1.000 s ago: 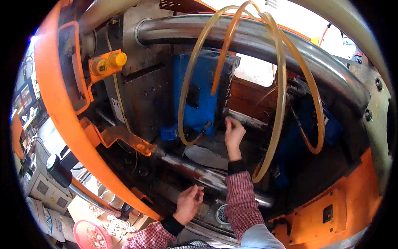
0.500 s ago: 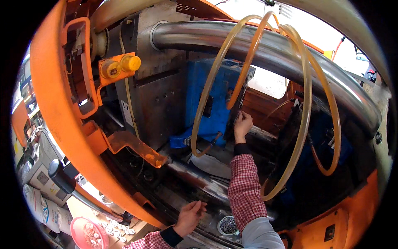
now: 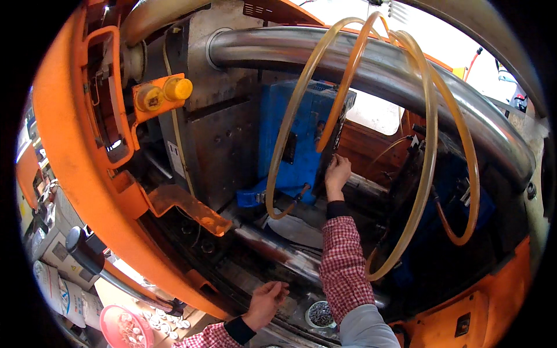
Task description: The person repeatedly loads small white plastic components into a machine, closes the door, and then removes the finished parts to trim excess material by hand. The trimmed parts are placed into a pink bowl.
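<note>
My right hand (image 3: 337,175) reaches deep into the machine, with pinched fingertips at the right-hand face of a blue mould block (image 3: 284,136). Whatever those fingertips hold is too small to make out. Down near the front edge is my left hand (image 3: 266,304), its fingers curled and thumb against them; what is in them, if anything, I cannot make out. Right of it stands a small white bowl (image 3: 321,314) filled with small metal pieces. Amber hoses (image 3: 293,110) loop from the blue block over to a second, darker blue block (image 3: 447,214) on the right.
A thick steel bar (image 3: 272,49) crosses above the blocks, and another bar (image 3: 270,246) runs below. Left are an orange guard (image 3: 64,127), a bent orange bracket (image 3: 185,204) and yellow knobs (image 3: 177,89). Outside, a pink basin (image 3: 110,323) holds small parts beside white round pieces (image 3: 165,325).
The view has shifted slightly, moving the machine's left side a little leftward in the picture. My right hand stays at the blue block's face, and my left hand keeps its place.
</note>
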